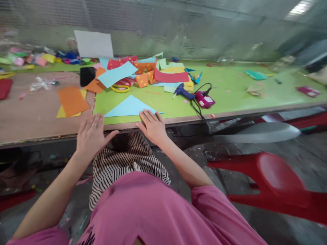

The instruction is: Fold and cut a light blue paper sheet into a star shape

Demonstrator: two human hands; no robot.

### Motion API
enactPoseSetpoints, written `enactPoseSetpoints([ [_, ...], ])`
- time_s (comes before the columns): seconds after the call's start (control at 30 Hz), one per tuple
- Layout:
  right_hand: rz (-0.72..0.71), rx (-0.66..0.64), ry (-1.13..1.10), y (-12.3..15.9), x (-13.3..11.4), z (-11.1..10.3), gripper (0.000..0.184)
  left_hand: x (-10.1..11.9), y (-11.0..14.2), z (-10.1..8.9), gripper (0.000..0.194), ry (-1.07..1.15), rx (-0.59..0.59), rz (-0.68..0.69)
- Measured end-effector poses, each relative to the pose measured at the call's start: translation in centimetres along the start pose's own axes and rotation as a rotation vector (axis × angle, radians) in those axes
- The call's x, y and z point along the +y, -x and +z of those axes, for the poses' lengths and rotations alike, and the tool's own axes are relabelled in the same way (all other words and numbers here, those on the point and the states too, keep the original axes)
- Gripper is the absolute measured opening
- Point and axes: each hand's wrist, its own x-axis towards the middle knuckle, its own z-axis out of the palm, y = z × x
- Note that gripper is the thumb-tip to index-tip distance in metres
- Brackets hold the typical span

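Note:
A light blue sheet of paper [129, 106], folded into a triangle, lies on the green table cover [222, 88] with its long side toward me. My right hand [153, 126] rests on the triangle's right part, fingers stretched out flat. At the paper's left corner is my left hand [91, 134], fingers extended, thumb pointing right, a ring on one finger. It holds nothing. Behind the triangle is a heap of cut paper, with a light blue strip [117, 75], a red strip [171, 76] and orange dotted pieces [142, 80]. Yellow-handled scissors [120, 89] lie partly under it.
A blue glue gun [183, 91] and a magenta device [204, 99] with black cable lie right of the paper. An orange sheet [73, 100] and a dark phone-like slab [87, 76] are on the left. A red plastic chair [278, 175] stands at the right, below the table edge.

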Motion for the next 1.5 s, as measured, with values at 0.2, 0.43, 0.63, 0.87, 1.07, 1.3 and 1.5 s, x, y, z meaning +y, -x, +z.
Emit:
enactPoseSetpoints([
  [0.2,0.024,-0.046,0.027,0.0,-0.5,-0.1,0.062,3.2,-2.1,0.7,0.075,0.054,-0.018,0.177],
  [0.43,0.175,-0.002,-0.027,2.1,5.0,-2.2,0.054,4.5,-3.0,2.1,0.072,0.089,-0.038,0.246],
  [0.63,0.213,0.016,-0.087,1.4,8.4,-4.0,0.043,4.5,-3.3,1.6,0.049,0.146,0.03,0.2],
  [0.87,0.205,-0.081,-0.279,0.2,8.5,-3.6,0.022,2.8,-4.1,0.5,0.045,0.182,-0.011,0.068],
  [1.07,0.185,-0.191,-0.366,-0.6,9.2,-4.5,0.015,1.4,-5.5,0.1,0.044,0.303,-0.095,0.001],
  [1.3,0.196,-0.218,-0.318,-1.4,9.2,-4.3,0.018,-0.3,-5.5,-0.5,0.052,0.223,-0.111,-0.076],
  [1.5,0.181,-0.175,-0.311,-1.7,9.6,-3.8,0.018,-3.2,-4.7,-1.8,0.044,0.172,-0.225,-0.186],
])
